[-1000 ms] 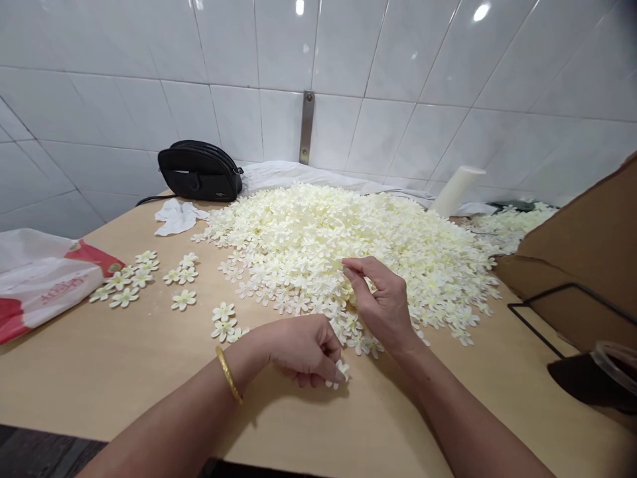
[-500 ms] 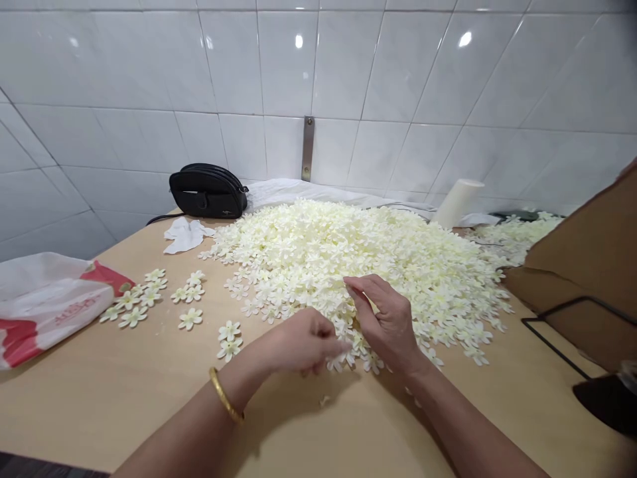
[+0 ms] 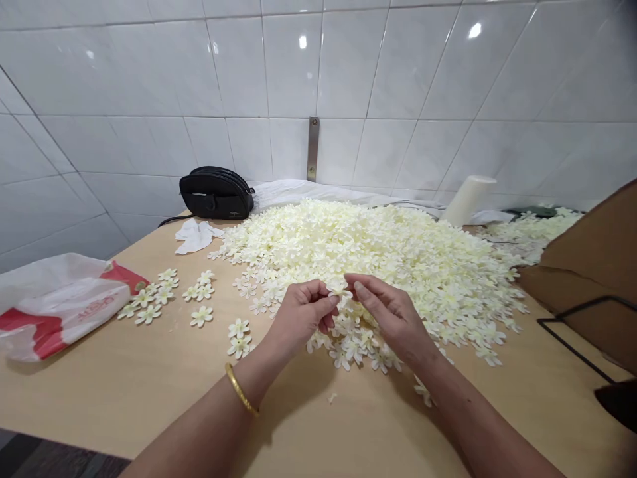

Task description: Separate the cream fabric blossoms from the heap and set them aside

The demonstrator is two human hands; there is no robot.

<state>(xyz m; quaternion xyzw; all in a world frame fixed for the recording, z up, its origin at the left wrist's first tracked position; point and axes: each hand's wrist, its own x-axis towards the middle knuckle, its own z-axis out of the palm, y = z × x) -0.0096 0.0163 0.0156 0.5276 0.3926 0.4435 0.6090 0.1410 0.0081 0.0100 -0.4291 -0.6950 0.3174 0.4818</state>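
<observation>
My left hand, with a gold bangle on its wrist, pinches a pale cream artificial flower between thumb and forefinger. Its petals point toward my right hand, whose thumb and fingers are drawn together right beside the flower. Whether those fingertips grip a petal or something small is hidden. Behind and beneath both hands spreads a large heap of the same loose flowers. A few single flowers lie apart on the table to the left.
On the left of the wooden table lies a white and red plastic bag. A black pouch and crumpled tissue are at the back left. A white cylinder leans behind the heap; a cardboard box stands right.
My left hand has risen from low in front of the heap and now holds a flower up by my right fingertips. The view has shifted slightly, moving everything a little to the right.
</observation>
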